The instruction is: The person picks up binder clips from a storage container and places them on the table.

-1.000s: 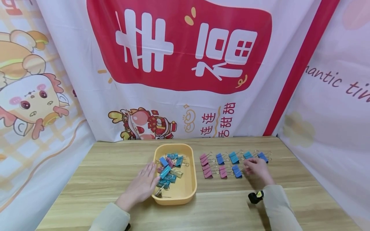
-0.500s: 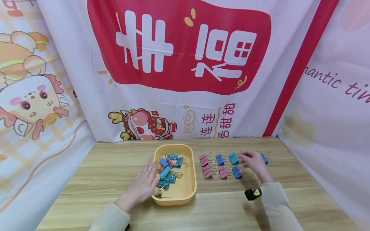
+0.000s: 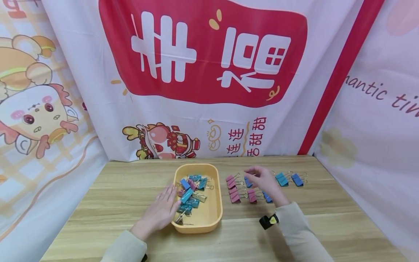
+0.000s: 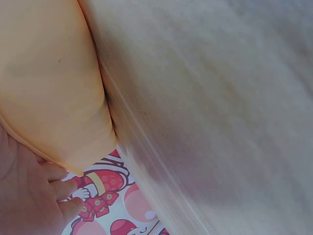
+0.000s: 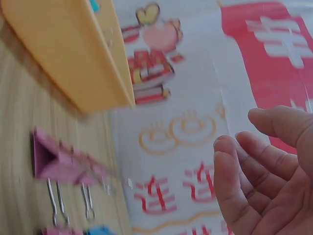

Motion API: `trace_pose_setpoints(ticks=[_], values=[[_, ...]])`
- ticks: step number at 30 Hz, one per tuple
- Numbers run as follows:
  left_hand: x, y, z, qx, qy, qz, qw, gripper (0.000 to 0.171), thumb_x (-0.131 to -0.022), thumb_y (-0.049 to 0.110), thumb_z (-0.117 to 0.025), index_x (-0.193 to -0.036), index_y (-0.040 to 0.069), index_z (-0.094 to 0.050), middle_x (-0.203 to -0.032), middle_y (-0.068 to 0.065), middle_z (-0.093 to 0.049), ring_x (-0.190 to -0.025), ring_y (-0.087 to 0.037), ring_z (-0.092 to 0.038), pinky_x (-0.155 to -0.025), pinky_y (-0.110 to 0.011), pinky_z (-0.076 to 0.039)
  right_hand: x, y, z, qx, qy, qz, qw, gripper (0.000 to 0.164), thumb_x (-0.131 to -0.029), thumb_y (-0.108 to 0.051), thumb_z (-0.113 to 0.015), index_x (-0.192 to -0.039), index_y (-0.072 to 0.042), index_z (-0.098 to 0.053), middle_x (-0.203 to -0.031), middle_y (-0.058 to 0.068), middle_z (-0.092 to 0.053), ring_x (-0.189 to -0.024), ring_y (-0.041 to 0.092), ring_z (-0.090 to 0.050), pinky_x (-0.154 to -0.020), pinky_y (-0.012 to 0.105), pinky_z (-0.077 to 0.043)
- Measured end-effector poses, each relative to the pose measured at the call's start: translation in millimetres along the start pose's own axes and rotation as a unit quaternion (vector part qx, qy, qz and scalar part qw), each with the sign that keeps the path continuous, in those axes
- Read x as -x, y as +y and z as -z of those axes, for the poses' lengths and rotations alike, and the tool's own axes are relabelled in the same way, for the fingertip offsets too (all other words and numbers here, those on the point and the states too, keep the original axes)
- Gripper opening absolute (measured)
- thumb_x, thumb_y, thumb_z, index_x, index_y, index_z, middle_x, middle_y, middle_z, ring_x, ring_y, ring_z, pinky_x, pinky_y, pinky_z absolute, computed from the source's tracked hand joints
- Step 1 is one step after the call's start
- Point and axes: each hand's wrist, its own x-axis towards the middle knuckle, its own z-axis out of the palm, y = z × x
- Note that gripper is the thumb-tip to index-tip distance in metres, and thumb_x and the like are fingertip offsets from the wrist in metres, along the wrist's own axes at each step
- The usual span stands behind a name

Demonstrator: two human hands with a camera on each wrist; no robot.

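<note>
My left hand [image 3: 158, 209] rests with extended fingers along the left rim of a yellow plastic bin [image 3: 218, 207]. Teal, blue, pink and gold binder clips lie jumbled inside it, among them a teal binder clip [image 3: 187, 195] on top. To the bin's right, more clips stand in two rows on the table. Over the back row hovers my right hand [image 3: 263, 180], its fingers loosely bent and holding nothing in the right wrist view. It partly covers a blue binder clip [image 3: 247, 182] and hides a teal one. A pink binder clip [image 5: 54, 159] shows below it in the right wrist view.
A teal clip [image 3: 282, 179] and a blue clip [image 3: 297, 179] end the back row at right. Pink clips [image 3: 234, 195] begin the rows nearest the bin. A printed cloth [image 3: 209, 127] hangs behind the wooden table [image 3: 131, 185], with side cloths left and right.
My right hand has moved left along the back row, from the clips at its right end to above the blue clip. The left hand and the bin stay put.
</note>
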Motion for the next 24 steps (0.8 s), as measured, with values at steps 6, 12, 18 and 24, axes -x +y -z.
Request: trace_pose_setpoints(ticks=[6,12,18,24], values=[[0.1,0.0,0.6,-0.002,-0.001,-0.001,1.0,0.059,-0.101,0.035,-0.03,-0.142,-0.006,-0.023,-0.148,-0.021,-0.011,-0.135,-0.036,-0.012,-0.108,-0.047,-0.015,-1.3,-19.5,-26.8,0.005,-0.025,0.014,1.0,0.027,-0.086,-0.019,-0.066,-0.107,-0.003,-0.062,-0.092,0.008,-0.063,-0.081,0.028,-0.061,-0.064,0.032,-0.055],[0.9,0.3,1.5,-0.001,0.002,-0.002,1.0,0.058,-0.101,0.034,-0.031,-0.142,-0.006,-0.023,-0.148,-0.022,-0.013,-0.135,-0.036,-0.013,-0.108,-0.047,-0.015,-4.4,-29.1,-51.7,0.018,-0.05,0.06,0.997,0.022,-0.085,-0.013,-0.067,-0.103,-0.001,-0.063,-0.088,0.006,-0.063,-0.074,0.02,-0.061,-0.063,0.033,-0.054],[1.7,0.7,1.6,-0.005,0.003,-0.005,1.0,0.058,-0.101,0.034,-0.031,-0.142,-0.007,-0.023,-0.148,-0.022,-0.014,-0.135,-0.036,-0.013,-0.108,-0.047,-0.015,-5.7,-32.7,-75.5,-0.001,-0.098,0.063,0.993,0.022,-0.086,-0.012,-0.065,-0.104,-0.001,-0.062,-0.088,0.006,-0.062,-0.071,0.019,-0.06,-0.058,0.034,-0.055],[1.4,0.8,1.1,-0.005,0.003,-0.003,1.0,0.058,-0.101,0.034,-0.03,-0.142,-0.006,-0.023,-0.148,-0.022,-0.013,-0.135,-0.035,-0.013,-0.108,-0.047,-0.015,-6.3,-32.7,-96.4,0.0,-0.134,0.065,0.989,0.023,-0.086,-0.013,-0.066,-0.104,0.001,-0.061,-0.087,0.005,-0.061,-0.07,0.022,-0.06,-0.054,0.031,-0.054]])
